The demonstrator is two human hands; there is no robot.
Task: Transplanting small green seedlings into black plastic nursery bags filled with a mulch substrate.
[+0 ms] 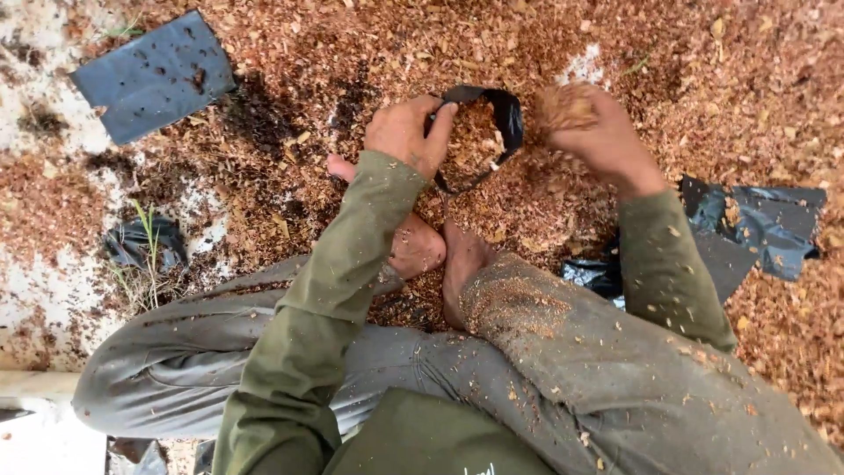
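Left hand [406, 132] grips open sawdust-filled black bag [503, 119].

Outdoor plant-nursery ground: heaped sawdust [352, 53], black planting bags [154, 75], grass [148, 230].

Black bag [492, 119] held open at rim by left hand [406, 132]; sawdust [563, 104] gripped in right hand [591, 132] beside bag mouth.
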